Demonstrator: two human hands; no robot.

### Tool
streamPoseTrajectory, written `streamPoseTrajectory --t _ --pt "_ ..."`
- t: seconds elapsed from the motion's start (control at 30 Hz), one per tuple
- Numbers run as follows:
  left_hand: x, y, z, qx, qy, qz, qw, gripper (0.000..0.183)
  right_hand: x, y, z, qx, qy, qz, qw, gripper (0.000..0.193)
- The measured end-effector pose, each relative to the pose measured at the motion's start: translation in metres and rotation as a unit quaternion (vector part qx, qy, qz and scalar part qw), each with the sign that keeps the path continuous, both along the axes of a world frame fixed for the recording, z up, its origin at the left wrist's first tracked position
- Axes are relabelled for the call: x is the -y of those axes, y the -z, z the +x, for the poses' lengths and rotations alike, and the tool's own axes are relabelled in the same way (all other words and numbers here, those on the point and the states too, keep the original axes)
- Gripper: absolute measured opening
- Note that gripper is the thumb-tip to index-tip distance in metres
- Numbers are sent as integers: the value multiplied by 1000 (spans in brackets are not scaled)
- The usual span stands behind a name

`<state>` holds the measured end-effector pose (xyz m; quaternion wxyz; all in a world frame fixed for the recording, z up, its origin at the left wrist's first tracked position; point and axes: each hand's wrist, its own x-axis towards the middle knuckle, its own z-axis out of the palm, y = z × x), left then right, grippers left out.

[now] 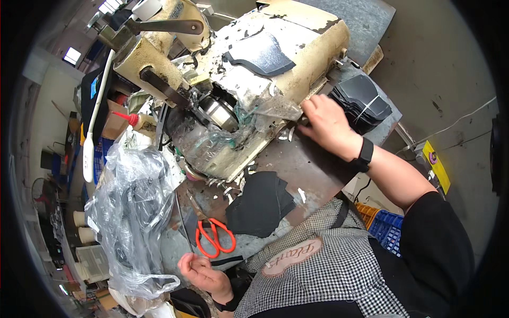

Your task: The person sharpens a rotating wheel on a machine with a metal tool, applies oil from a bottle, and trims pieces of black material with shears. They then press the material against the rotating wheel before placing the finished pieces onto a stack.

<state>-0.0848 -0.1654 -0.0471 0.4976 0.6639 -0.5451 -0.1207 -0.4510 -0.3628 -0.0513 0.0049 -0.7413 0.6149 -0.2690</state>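
My right hand (331,127) is at the front edge of a worn cream machine (318,58), its fingertips bent against the edge and the thumb apart; I see nothing held. A curved black piece (262,55) with a shiny face lies on top of the machine. Close by my right hand sits a banded stack of black cut pieces (363,100). My left hand (204,275) is low at the table's near edge, fingers curled together, with nothing visible in them. Beyond it lie orange-handled scissors (214,238) and loose black flat pieces (260,204).
A metal drum (220,114) shows in the machine's opening, with clear plastic film around it. A large clear plastic bag (132,212) bulges at the left. A red-tipped bottle (140,122) stands behind it. Blue and orange crates (384,228) are below the table at right.
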Motion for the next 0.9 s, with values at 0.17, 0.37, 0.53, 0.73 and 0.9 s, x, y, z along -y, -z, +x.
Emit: streamPoseTrajectory --t 0.17,0.37,0.53,0.73,0.9 --pt "6 -6 -3 80 21 -28 996 27 5 -8 -9 216 26 84 973 22" --pt "32 -32 -25 178 64 22 982 25 -1 3 -9 -81 -14 -25 996 26" --pt "46 -41 -36 211 158 33 964 22 1 -13 1 185 10 81 979 24" --pt "48 -46 -38 205 184 42 960 27 5 8 -17 -63 24 -45 997 32" --pt "43 -40 -31 190 169 57 966 25 -6 -10 10 149 10 88 985 38"
